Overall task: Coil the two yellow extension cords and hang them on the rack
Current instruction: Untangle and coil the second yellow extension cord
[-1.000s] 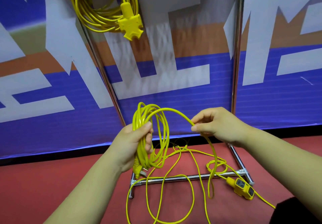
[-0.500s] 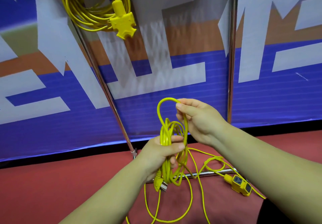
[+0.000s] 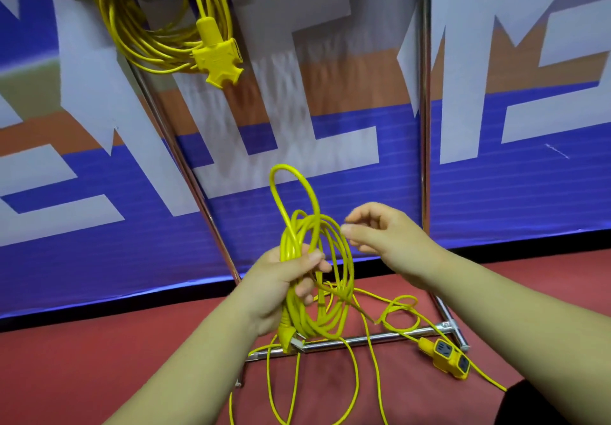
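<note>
One yellow cord is already coiled and hung on the rack, far above the grip and to its left. Its socket block hangs at the bottom of the loops. The second cord is only partly coiled. Several loops are gathered in the left hand, whose fingers and thumb are closed round the bundle near its middle. The right hand is just beside the loops, to the right of the grip. Its fingers are loosely bent and apart, and nothing is seen to be held in them, though the hand is blurred.

The bundle is long and narrow, and its long axis is nearly upright. One loop stands above the grip, and the plug points down below it. Below and to the right of the grip, a good length of cord lies loose on the red floor, ending in the socket end. It is judged that this length must be coiled and the bundle then hung.
</note>
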The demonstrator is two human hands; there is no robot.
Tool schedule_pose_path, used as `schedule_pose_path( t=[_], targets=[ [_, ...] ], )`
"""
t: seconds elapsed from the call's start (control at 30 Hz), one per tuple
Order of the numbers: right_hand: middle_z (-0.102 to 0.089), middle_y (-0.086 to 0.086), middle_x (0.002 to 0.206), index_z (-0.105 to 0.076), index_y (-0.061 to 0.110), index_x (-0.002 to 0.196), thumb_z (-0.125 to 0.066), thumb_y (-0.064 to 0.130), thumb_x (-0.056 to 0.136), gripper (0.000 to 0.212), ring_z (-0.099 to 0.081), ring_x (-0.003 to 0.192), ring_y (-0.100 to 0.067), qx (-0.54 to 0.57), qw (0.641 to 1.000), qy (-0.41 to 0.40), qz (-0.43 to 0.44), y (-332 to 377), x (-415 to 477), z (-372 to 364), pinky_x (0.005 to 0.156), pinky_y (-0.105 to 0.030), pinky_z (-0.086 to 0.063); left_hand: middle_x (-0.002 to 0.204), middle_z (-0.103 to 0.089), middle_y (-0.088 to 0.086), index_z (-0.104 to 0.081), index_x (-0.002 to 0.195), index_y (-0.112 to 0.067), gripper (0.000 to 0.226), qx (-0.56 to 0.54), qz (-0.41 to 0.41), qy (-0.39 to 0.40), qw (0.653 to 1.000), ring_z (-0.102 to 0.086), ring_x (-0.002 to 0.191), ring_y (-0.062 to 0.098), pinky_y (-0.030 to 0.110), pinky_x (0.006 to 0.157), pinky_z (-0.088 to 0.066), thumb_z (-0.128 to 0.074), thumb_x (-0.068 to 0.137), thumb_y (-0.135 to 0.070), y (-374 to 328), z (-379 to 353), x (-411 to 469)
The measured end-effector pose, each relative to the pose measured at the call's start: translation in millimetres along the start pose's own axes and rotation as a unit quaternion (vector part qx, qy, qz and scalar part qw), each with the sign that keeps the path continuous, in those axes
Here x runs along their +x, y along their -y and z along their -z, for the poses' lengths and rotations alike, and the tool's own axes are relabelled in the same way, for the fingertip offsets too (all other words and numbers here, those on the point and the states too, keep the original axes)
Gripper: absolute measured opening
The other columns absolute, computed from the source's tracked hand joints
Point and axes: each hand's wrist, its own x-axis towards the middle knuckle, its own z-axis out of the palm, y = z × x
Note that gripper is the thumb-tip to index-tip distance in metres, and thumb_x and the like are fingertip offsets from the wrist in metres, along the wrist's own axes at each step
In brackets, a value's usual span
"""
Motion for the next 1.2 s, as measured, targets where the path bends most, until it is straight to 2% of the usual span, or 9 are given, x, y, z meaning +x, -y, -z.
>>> schedule_pose_path(
  t=[0.1,0.27,0.4,0.53,0.67,0.77,0.93,1.03,1.2],
  targets=[
    [-0.059,-0.003,0.071,-0.059,0.011,0.090,-0.084,0.020,0.075,0.031,-0.053,0.067,-0.015,-0.114,0.990,0.077,-0.004,-15,-3,3,0.069,-0.040,-0.044,0.076,-0.065,0.004,-0.063,0.085,-0.008,0.013,-0.089,-0.035,-0.018,0.995,-0.036,0.037,0.003,0.020,0.040,-0.042,-0.065,0.080,-0.019,-19,4,-9],
    [-0.069,-0.007,0.100,-0.054,0.028,0.093,-0.077,0.045,0.062,0.042,-0.066,0.091,-0.026,-0.234,0.955,0.179,-0.020,-36,-9,-10,0.089,-0.048,-0.054,0.079,-0.064,0.000,-0.070,0.076,-0.017,0.010,-0.203,-0.068,-0.003,0.977,-0.036,0.035,0.000,0.017,0.040,-0.041,-0.076,0.075,-0.025,-35,21,-19],
    [-0.064,-0.005,0.094,-0.045,0.017,0.101,-0.074,0.026,0.076,0.040,-0.055,0.075,-0.020,-0.178,0.953,0.236,-0.066,-42,-10,-24,0.074,-0.036,-0.046,0.082,-0.066,-0.003,-0.072,0.079,-0.019,0.043,-0.229,-0.073,0.031,0.970,-0.039,0.034,0.001,0.017,0.041,-0.043,-0.100,0.047,-0.025,-38,37,-25],
    [-0.063,-0.001,0.082,-0.052,0.013,0.096,-0.067,0.001,0.088,0.021,-0.062,0.068,-0.009,-0.173,0.968,0.178,-0.025,-44,-6,-37,0.068,-0.025,-0.046,0.086,-0.068,-0.001,-0.067,0.085,-0.018,0.019,-0.231,-0.080,-0.027,0.969,-0.038,0.034,0.001,0.017,0.039,-0.043,-0.079,0.074,-0.029,-39,48,-30],
    [-0.067,0.002,0.072,-0.061,0.015,0.088,-0.072,0.002,0.084,0.018,-0.061,0.064,-0.013,-0.159,0.986,0.056,-0.007,-44,3,-44,0.071,-0.035,-0.050,0.110,-0.074,0.008,-0.067,0.105,-0.011,0.025,-0.111,-0.063,-0.157,0.979,-0.040,0.040,0.004,0.020,0.041,-0.044,-0.067,0.085,-0.026,-24,75,-21],
    [-0.066,0.000,0.068,-0.065,0.017,0.087,-0.070,0.002,0.085,0.016,-0.061,0.063,-0.016,-0.082,0.996,-0.035,0.004,-37,11,-50,0.068,-0.035,-0.050,0.082,-0.075,0.004,-0.069,0.114,-0.007,0.027,0.007,0.035,-0.254,0.967,-0.045,0.045,0.010,0.022,0.044,-0.047,-0.070,0.091,-0.020,-2,91,-18],
    [-0.067,0.006,0.077,-0.071,0.023,0.091,-0.064,0.017,0.091,0.009,-0.066,0.078,-0.018,-0.204,0.944,-0.257,0.022,-50,39,-36,0.069,-0.024,-0.046,0.073,-0.069,0.002,-0.067,0.104,-0.011,0.015,0.052,0.124,-0.189,0.973,-0.042,0.041,0.006,0.021,0.046,-0.046,-0.069,0.092,-0.020,8,85,-27],
    [-0.064,0.003,0.086,-0.071,0.022,0.089,-0.060,0.018,0.093,0.012,-0.065,0.090,-0.024,-0.298,0.923,-0.233,-0.078,-77,46,-23,0.072,-0.025,-0.040,0.062,-0.053,-0.001,-0.067,0.099,-0.010,0.013,0.005,0.099,-0.127,0.987,-0.038,0.038,0.005,0.018,0.042,-0.041,-0.064,0.095,-0.022,-4,71,-34],
    [-0.063,-0.007,0.080,-0.064,0.016,0.079,-0.056,0.010,0.088,0.014,-0.062,0.079,-0.032,-0.468,0.867,-0.086,-0.146,-91,44,-26,0.064,-0.029,-0.045,0.059,-0.040,-0.003,-0.064,0.091,-0.013,0.016,-0.076,-0.001,-0.084,0.994,-0.032,0.036,0.004,0.019,0.040,-0.040,-0.065,0.084,-0.027,-25,60,-45]
  ],
)
